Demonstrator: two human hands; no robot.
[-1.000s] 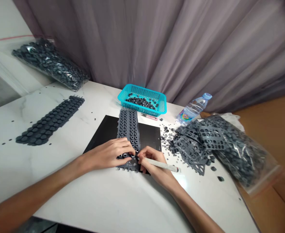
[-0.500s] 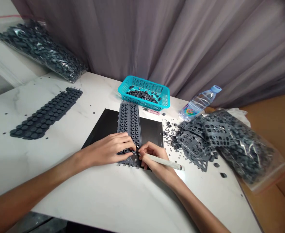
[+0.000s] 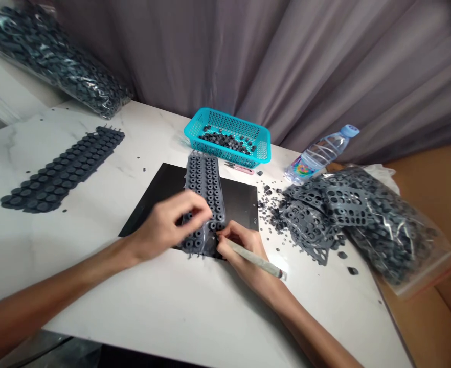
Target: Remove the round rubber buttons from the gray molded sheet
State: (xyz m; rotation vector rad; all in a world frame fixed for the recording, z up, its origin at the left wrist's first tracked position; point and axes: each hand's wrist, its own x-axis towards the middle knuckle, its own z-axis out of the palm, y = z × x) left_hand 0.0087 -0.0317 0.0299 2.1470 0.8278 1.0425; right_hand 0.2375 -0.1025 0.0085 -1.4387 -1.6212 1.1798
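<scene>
A dark grey rubber sheet with rows of round ring-shaped pieces (image 3: 204,179) lies lengthwise on a black board (image 3: 154,197). My left hand (image 3: 167,220) is lifted just over the sheet's left side, slightly blurred, thumb and forefinger tips together; whatever may be between them is too small to make out. My right hand (image 3: 246,250) grips a slim pen-shaped tool with a pale handle (image 3: 258,260), its fingers at the sheet's lower right edge. The tool's tip is hidden by the fingers. Near the sheet's bottom a patch shows without rings.
A turquoise basket (image 3: 266,148) of small dark pieces stands behind the board, a pink cutter (image 3: 241,168) before it. On the right are a water bottle (image 3: 321,153), perforated scraps (image 3: 306,220) and a filled bag (image 3: 394,235). Leftward lie another sheet (image 3: 64,171) and a bag (image 3: 64,61).
My left hand has risen off the sheet and its thumb and forefinger have come together. My right hand keeps its hold on the tool at the sheet's edge. The view has shifted slightly.
</scene>
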